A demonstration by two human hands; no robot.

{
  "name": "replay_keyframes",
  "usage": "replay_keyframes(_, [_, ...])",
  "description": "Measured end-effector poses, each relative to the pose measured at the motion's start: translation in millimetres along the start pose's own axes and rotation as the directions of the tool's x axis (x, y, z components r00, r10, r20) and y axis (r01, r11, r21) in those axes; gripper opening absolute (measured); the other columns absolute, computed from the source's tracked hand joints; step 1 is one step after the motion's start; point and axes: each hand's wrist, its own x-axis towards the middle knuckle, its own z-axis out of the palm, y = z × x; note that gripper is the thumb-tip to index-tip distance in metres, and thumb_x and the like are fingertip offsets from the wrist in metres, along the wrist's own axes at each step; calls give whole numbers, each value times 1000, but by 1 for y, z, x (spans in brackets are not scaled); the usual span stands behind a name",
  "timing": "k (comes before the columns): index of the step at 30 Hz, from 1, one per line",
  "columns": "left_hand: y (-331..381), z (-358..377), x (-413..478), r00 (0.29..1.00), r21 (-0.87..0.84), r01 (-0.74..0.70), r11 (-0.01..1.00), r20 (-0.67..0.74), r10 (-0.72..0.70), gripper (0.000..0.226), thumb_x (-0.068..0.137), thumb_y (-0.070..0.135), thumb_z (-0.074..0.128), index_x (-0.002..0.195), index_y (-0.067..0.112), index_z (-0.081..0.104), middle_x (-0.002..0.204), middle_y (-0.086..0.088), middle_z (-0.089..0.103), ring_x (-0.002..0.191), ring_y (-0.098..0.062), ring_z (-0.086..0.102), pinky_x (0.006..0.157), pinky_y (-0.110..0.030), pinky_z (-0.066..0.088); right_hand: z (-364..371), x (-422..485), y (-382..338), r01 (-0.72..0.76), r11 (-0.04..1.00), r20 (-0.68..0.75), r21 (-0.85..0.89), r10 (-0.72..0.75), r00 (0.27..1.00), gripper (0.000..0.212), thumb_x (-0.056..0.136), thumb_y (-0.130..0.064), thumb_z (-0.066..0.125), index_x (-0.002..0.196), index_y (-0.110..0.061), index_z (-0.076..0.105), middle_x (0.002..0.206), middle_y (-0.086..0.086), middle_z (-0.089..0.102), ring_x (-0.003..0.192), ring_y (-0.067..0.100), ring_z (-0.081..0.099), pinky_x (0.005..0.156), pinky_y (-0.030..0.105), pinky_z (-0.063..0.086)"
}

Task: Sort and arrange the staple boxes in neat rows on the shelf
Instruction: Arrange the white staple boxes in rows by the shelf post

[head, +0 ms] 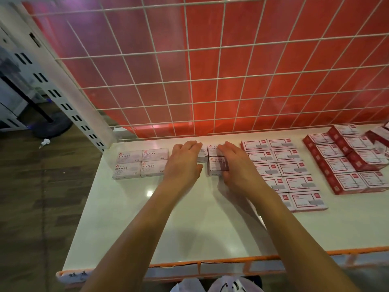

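head view: on the shelf (189, 218), four pink staple boxes (140, 163) are squared at left, red rows (284, 165) laid at right — the middle boxes (214, 165) are pressed under left grip (183, 159) and right grip (235, 163), fingers flat; the far-right block (345, 161) is seen askew.

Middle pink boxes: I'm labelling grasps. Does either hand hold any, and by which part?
Neither grips. The right hand lies across the tops of two pink boxes; the left hand rests its fingers on a white box.
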Motion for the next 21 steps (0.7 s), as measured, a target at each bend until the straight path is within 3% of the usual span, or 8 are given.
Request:
replay_keyframes(4, [1,0,4,1000,-11,1,1000,14,0,57,92,23,58,144,23,37,147,5,40,126,-23,35,102,-36,34,-7,8,2,35,999,87,-14,-34,996,70,82,-7,67,143,-17,35,154,3,26,141,22,23,116,34,14])
replay_keyframes(14, [4,-5,15,996,-27,20,999,83,-17,51,94,29,56,143,29,40,137,5,46,118,-25,36,94,-36,37,-9,9,3,85,996,55,17,-85,995,64,80,-4,69,138,-12,44,147,2,38,134,20,34,111,29,27])
replay_keyframes(21, [5,-7,18,995,-27,28,999,92,-26,48,93,30,58,139,32,44,133,4,47,117,-25,36,92,-35,36,-6,7,4,101,995,33,24,-102,994,61,80,-2,67,137,-11,46,147,4,39,133,21,36,113,31,27])
